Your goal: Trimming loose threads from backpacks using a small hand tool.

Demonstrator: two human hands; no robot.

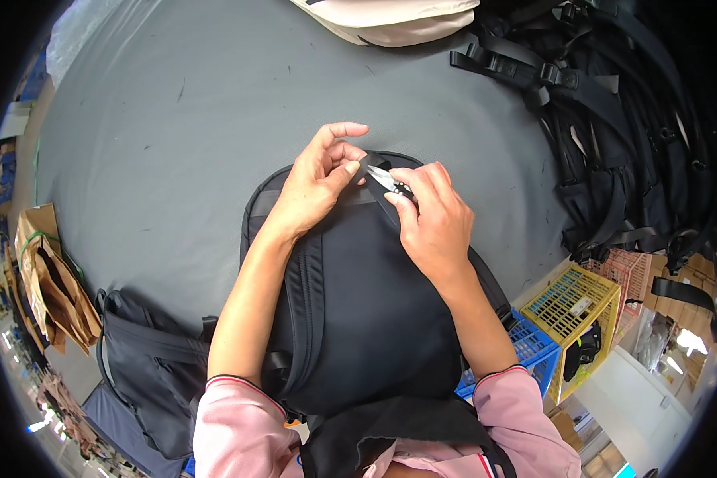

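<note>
From my remote view, the black backpack [382, 279] lies at the near edge of the grey tabletop [159, 159], its top end pointing inward. My left hand [315, 187] pinches a bit of black webbing [365, 166] at that end between thumb and fingers; my right hand [438, 215] is closed around thread snips [381, 176], their blades pointing at the webbing.

I judge the pack soft, light for its bulk and tough, with smooth cloth that could slide; the webbing looks flexible. I'd hold the pack by its top seam or padded strap [307, 311], and the snips only by their grip, clear of the points.

A second black backpack [151, 358] sits by the near left corner, a heap of black backpacks [613, 143] crowds the right edge, and a beige bag [398, 24] lies toward the far edge. Past the near right corner are a yellow crate [570, 296] and a blue crate [532, 342]. My forearms cross the pack, covering its sides.
</note>
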